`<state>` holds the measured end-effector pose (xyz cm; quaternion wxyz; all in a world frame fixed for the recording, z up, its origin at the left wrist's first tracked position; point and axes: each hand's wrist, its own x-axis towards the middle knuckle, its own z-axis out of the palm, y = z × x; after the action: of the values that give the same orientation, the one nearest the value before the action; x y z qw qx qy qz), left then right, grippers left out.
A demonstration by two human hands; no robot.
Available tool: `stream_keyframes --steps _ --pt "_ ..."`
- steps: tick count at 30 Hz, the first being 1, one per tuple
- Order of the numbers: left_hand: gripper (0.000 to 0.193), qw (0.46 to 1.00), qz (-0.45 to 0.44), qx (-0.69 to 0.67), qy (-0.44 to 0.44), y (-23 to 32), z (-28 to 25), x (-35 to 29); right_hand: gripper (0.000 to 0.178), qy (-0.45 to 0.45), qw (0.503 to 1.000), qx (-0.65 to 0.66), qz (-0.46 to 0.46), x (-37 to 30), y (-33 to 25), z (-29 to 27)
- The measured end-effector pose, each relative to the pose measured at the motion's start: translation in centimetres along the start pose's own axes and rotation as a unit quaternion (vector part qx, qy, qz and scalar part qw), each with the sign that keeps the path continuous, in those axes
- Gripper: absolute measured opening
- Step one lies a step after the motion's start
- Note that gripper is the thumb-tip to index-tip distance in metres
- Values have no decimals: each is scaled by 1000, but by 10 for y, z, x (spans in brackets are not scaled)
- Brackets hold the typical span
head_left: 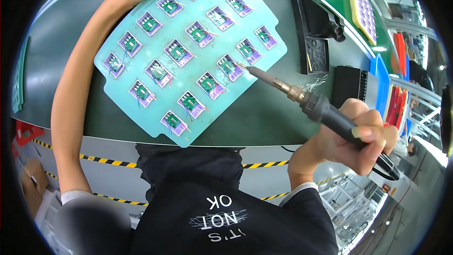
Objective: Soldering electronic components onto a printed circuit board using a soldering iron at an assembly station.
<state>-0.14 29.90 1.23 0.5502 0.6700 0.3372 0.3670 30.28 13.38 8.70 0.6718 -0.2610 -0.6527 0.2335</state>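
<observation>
My right hand [361, 134] is closed around the black handle of a soldering iron [317, 106]. The iron points up and left, its tip just at the right side of a purple housing [230, 67] with a green circuit board inside; whether it touches cannot be made out. A light green tray [144, 56] lies tilted on the bench, with several such purple housings in its pockets, thin red and blue wires sticking out of many. My left forearm [71, 108] reaches along the tray's left side to its far edge. The left hand's fingers are cut off by the top of the picture.
Right of the tray stands a black soldering iron stand [321, 16] with a shallow compartment [316, 54]. Thin whitish wire scraps [314, 84] lie below it, beside a black box [348, 85] and a blue bin [379, 78]. Farther back rests a yellow tray [354, 4] of purple parts.
</observation>
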Motion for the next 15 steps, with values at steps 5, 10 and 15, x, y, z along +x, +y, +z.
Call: stream_keyframes --steps 5,10,15 --pt "24 1000 0 5 -8 7 1 -1 20 -91 996 -11 -2 -5 6 4" --pt "24 1000 -2 2 -10 -11 11 13 23 -132 990 -42 21 -6 7 -3" --pt "24 1000 2 22 -4 1 8 -11 29 -133 991 -18 20 -23 11 0"
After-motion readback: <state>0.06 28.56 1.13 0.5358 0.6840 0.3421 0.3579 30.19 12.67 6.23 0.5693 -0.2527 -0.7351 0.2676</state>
